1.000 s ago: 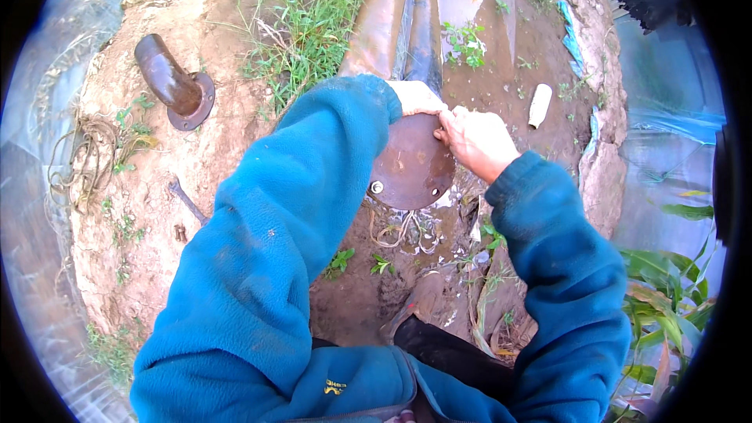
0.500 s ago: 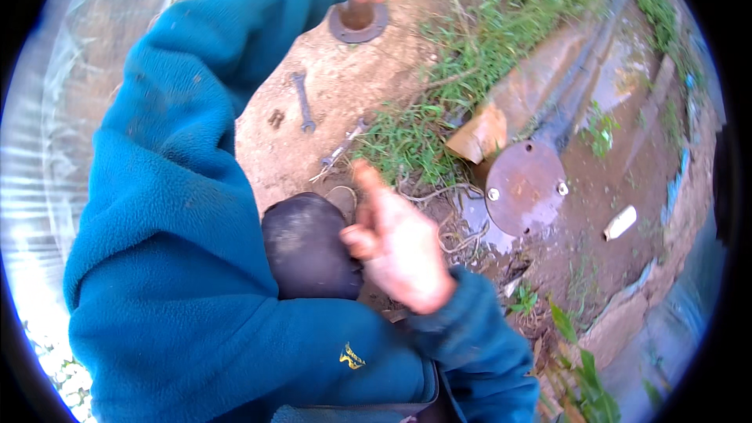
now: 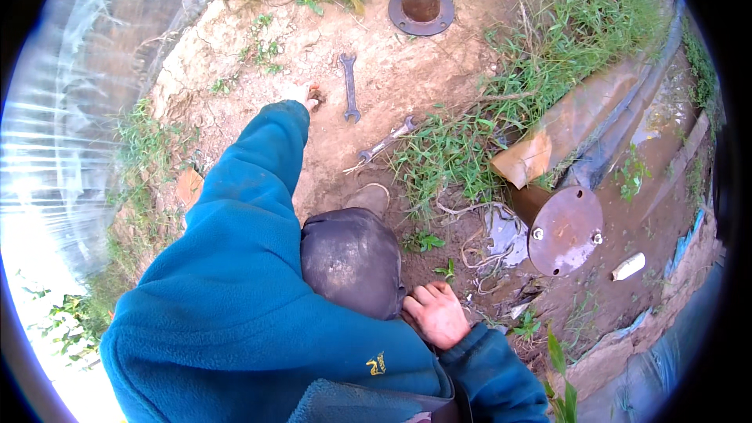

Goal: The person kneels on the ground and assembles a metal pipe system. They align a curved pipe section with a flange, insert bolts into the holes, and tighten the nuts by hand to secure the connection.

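- Left hand (image 3: 302,95) is resting at the bare soil, its fingers around or beside a small dark piece (image 3: 316,95); whether it is gripping, I cannot tell.
- Right hand (image 3: 436,315) is resting, fingers bent inward, beside the dark-clad knee (image 3: 352,262); whether it is holding anything, I cannot tell.
- Wrench (image 3: 349,88) is lying just right of the left hand.
- Rusty round plate (image 3: 565,231) is sitting near a white cylinder (image 3: 628,266).
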`<state>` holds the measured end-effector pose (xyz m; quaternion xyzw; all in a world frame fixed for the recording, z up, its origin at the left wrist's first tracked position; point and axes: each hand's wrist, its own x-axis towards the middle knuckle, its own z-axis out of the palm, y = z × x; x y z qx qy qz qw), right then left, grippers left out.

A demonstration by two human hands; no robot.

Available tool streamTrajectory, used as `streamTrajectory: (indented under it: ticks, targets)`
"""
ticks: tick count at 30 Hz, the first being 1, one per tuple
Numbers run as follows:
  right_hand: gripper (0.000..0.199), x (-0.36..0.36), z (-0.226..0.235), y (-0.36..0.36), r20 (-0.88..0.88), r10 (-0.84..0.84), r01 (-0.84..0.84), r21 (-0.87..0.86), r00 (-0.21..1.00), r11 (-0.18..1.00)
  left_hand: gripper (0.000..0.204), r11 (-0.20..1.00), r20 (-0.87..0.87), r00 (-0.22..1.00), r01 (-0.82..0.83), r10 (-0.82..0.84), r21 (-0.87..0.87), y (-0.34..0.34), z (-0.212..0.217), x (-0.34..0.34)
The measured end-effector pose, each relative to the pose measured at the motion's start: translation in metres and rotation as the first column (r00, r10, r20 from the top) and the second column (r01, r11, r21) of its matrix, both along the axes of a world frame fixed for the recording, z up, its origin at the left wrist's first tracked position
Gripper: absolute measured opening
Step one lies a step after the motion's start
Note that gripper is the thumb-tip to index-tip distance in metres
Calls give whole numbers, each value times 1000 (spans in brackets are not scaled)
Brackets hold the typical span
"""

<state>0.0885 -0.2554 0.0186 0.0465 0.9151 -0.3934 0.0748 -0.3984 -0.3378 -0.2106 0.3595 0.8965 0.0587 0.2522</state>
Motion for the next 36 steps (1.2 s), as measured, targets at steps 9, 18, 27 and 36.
streamTrajectory:
  ticks: [9, 18, 27, 36]
  targets:
    - [8, -16, -4, 33, 90, -291, 275, 161, 952, 948, 46, 989, -46, 997, -71, 66, -133, 17, 38, 32]
    - [11, -21, -11, 29, 176, -257, 229, 164, 950, 959, 27, 980, 126, 989, -103, 82, 171, -16, -19, 22]
    - [11, -44, -31, 40, 151, -413, 427, -79, 898, 901, 14, 735, 793, 510, -668, 334, 121, 20, 62, 71]
    - [18, -132, -73, 60, 290, -731, 711, -602, 618, 363, 11, 588, 999, 14, -808, -44, 37, 97, 100, 160]
